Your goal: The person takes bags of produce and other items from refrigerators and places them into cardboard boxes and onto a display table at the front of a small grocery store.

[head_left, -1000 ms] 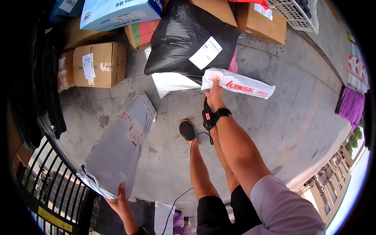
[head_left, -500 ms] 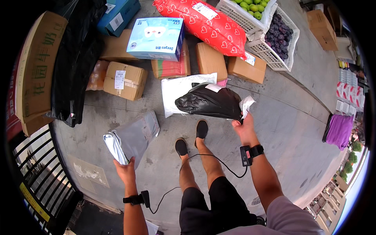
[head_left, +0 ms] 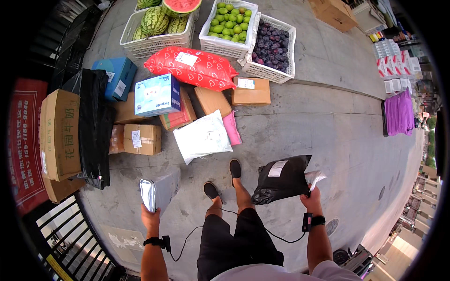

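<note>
Grey plastic mailer bag [head_left: 159,191], smooth and flat, gripped at its lower end by the closed fingers of the left hand [head_left: 150,216], while the right hand [head_left: 310,200] clamps a crumpled glossy black parcel bag [head_left: 282,179] above the concrete pavement [head_left: 356,154].

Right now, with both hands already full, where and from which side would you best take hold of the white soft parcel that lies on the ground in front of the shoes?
Probably by the near lower corner of the white soft parcel, coming from the side of the shoes. It lies flat and floppy, so a pinch with the fingers suits better than a wide grasp. Its far edge lies against the cardboard boxes and a pink parcel lies along its right side.
</note>
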Demonstrator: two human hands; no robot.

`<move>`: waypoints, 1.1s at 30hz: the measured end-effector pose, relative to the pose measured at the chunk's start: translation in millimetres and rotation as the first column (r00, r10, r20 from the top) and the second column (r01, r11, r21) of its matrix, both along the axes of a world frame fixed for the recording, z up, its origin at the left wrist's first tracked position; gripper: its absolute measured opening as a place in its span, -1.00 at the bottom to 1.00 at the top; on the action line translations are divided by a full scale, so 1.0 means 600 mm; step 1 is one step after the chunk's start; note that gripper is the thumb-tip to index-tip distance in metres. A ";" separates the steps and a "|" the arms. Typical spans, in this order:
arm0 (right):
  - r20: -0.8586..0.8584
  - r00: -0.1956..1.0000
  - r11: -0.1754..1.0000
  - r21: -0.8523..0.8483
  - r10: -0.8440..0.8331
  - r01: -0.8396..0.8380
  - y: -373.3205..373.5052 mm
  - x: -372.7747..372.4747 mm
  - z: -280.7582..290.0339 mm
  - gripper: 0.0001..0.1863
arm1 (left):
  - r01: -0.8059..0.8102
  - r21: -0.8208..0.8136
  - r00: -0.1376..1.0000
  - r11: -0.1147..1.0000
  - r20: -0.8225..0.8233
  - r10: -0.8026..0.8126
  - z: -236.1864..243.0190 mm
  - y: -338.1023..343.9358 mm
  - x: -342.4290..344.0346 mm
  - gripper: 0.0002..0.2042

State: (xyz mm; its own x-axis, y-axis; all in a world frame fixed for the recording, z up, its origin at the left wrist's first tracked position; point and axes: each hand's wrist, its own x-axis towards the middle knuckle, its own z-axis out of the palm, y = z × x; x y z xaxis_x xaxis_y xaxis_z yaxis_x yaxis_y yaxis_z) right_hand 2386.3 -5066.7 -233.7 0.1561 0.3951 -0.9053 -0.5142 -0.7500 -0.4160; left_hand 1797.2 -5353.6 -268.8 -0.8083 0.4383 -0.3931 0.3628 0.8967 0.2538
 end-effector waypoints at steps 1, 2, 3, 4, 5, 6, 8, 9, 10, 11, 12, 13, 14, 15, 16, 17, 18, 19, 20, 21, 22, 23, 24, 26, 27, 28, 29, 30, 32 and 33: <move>-0.013 0.999 0.999 0.014 -0.030 0.030 -0.004 0.037 0.030 -0.82 | 0.053 -0.028 0.999 0.998 0.010 -0.053 0.042 0.007 0.016 -0.44; 0.123 0.992 0.999 -0.040 0.041 -0.036 -0.010 0.078 0.048 -0.83 | 0.104 -0.054 0.995 0.993 0.017 -0.103 0.082 0.021 0.037 -0.44; 0.253 0.960 0.990 -0.108 0.118 -0.093 -0.021 0.119 0.065 -0.81 | 0.120 -0.103 0.992 0.987 0.037 -0.117 0.123 0.036 0.063 -0.47; 0.368 0.908 0.974 -0.176 0.201 -0.144 -0.032 0.162 0.082 -0.76 | 0.141 -0.084 0.990 0.986 0.015 -0.140 0.168 0.059 0.084 -0.47; 0.443 0.885 0.976 -0.211 0.147 -0.056 -0.059 0.225 0.072 -0.70 | 0.174 -0.120 0.985 0.977 0.035 -0.171 0.209 0.085 0.108 -0.47; 0.420 0.901 0.972 -0.236 0.114 -0.013 -0.070 0.257 0.087 -0.70 | 0.194 -0.164 0.981 0.967 0.048 -0.188 0.246 0.100 0.132 -0.47; 0.351 0.936 0.963 -0.239 -0.037 0.127 -0.111 0.363 0.076 -0.65 | 0.261 -0.162 0.964 0.952 -0.014 -0.267 0.291 0.150 0.185 -0.44; 0.336 0.942 0.946 -0.299 -0.017 0.124 -0.127 0.409 0.071 -0.62 | 0.259 -0.183 0.964 0.948 -0.008 -0.264 0.315 0.177 0.214 -0.43; 0.343 0.938 0.939 -0.337 0.056 0.067 -0.139 0.442 0.079 -0.59 | 0.255 -0.204 0.965 0.945 -0.004 -0.262 0.339 0.203 0.243 -0.41; 0.378 0.922 0.937 -0.346 0.089 0.051 -0.116 0.461 0.101 -0.55 | 0.259 -0.179 0.963 0.949 -0.023 -0.267 0.358 0.233 0.279 -0.41; 0.344 0.931 0.953 -0.303 0.118 -0.009 -0.108 0.493 0.121 -0.53 | 0.287 -0.217 0.954 0.933 -0.022 -0.298 0.382 0.260 0.312 -0.40; 0.416 0.880 0.921 -0.386 0.227 -0.055 -0.111 0.529 0.135 -0.50 | 0.316 -0.260 0.944 0.913 -0.013 -0.330 0.398 0.289 0.346 -0.39; 0.433 0.865 0.916 -0.396 0.254 -0.071 -0.108 0.564 0.148 -0.47 | 0.314 -0.243 0.944 0.918 -0.025 -0.330 0.411 0.328 0.377 -0.39; 0.377 0.899 0.916 -0.397 0.221 -0.059 -0.093 0.592 0.170 -0.50 | 0.332 -0.249 0.940 0.910 0.008 -0.341 0.420 0.356 0.408 -0.38; 0.357 0.898 0.904 -0.418 0.258 -0.093 -0.081 0.631 0.167 -0.54 | 0.356 -0.251 0.933 0.900 0.044 -0.357 0.424 0.391 0.434 -0.37; 0.338 0.900 0.908 -0.398 0.276 -0.129 -0.076 0.664 0.174 -0.59 | 0.393 -0.242 0.919 0.887 0.064 -0.390 0.427 0.423 0.455 -0.33; 0.392 0.864 0.904 -0.401 0.317 -0.150 -0.085 0.712 0.147 -0.55 | 0.393 -0.221 0.919 0.893 0.063 -0.389 0.427 0.471 0.482 -0.33; 0.394 0.822 0.873 -0.429 0.411 -0.231 -0.099 0.765 0.126 -0.48 | 0.454 -0.196 0.890 0.869 0.063 -0.451 0.423 0.520 0.511 -0.31; 0.409 0.739 0.816 -0.478 0.535 -0.326 -0.112 0.811 0.108 -0.43 | 0.517 -0.167 0.855 0.840 0.058 -0.515 0.417 0.579 0.538 -0.29; 0.358 0.844 0.864 -0.454 0.399 -0.216 -0.122 0.827 0.110 -0.43 | 0.556 -0.173 0.831 0.813 0.118 -0.543 0.426 0.634 0.561 -0.26; 0.242 0.930 0.875 -0.462 0.277 -0.141 -0.086 0.825 0.147 -0.60 | 0.572 -0.141 0.820 0.808 0.094 -0.564 0.424 0.670 0.575 -0.28; 0.280 0.832 0.817 -0.489 0.480 -0.306 -0.031 0.815 0.194 -0.58 | 0.596 -0.140 0.803 0.791 0.113 -0.585 0.429 0.733 0.599 -0.29; 0.314 0.682 0.717 -0.535 0.660 -0.448 0.046 0.787 0.264 -0.56 | 0.615 -0.141 0.789 0.776 0.132 -0.601 0.438 0.795 0.626 -0.30; 0.316 0.657 0.691 -0.567 0.685 -0.448 0.114 0.810 0.290 -0.59 | 0.640 -0.072 0.766 0.765 0.137 -0.628 0.463 0.950 0.683 -0.32; 0.305 0.693 0.710 -0.563 0.654 -0.423 0.157 0.817 0.297 -0.60 | 0.645 -0.023 0.760 0.764 0.126 -0.638 0.473 1.025 0.703 -0.34; 0.307 0.730 0.739 -0.552 0.610 -0.386 0.205 0.827 0.299 -0.62 | 0.660 0.033 0.743 0.750 0.113 -0.659 0.465 1.112 0.714 -0.35; 0.307 0.769 0.767 -0.541 0.561 -0.344 0.249 0.842 0.302 -0.63 | 0.671 0.123 0.725 0.731 0.098 -0.682 0.474 1.187 0.739 -0.34; 0.301 0.812 0.795 -0.532 0.501 -0.293 0.292 0.855 0.303 -0.65 | 0.681 0.207 0.704 0.702 0.081 -0.706 0.486 1.264 0.764 -0.34; 0.292 0.885 0.850 -0.494 0.362 -0.184 0.377 0.889 0.304 -0.67 | 0.710 0.223 0.670 0.668 0.079 -0.738 0.505 1.436 0.814 -0.33; 0.275 0.923 0.876 -0.468 0.268 -0.115 0.410 0.914 0.310 -0.68 | 0.697 0.256 0.672 0.670 0.092 -0.735 0.512 1.516 0.851 -0.35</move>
